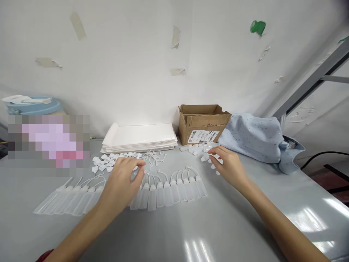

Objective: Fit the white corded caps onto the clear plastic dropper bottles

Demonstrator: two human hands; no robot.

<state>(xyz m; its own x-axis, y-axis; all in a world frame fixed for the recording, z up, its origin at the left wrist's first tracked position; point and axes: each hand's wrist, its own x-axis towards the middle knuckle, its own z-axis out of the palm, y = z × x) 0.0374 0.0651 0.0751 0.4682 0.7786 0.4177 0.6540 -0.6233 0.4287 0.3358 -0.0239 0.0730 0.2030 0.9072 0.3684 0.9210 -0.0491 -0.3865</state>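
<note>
Several translucent bottles with thin white tubes lie in a row (174,191) across the grey table, with more at the left (65,200). My left hand (124,182) hovers over the row, thumb and index finger apart, nothing visible between them. Beyond it are white caps (105,163) and a loose pile of thin white tubes (154,158). My right hand (227,163) is over small clear bottles (196,148) near the cardboard box, its fingertips bent down at them; whether it grips one is hidden.
A stack of white sheets (140,136) and an open cardboard box (204,125) stand against the wall. Pale blue cloth (251,136) lies right of the box. A blue container (32,105) and a blurred pink area (54,140) are at the left.
</note>
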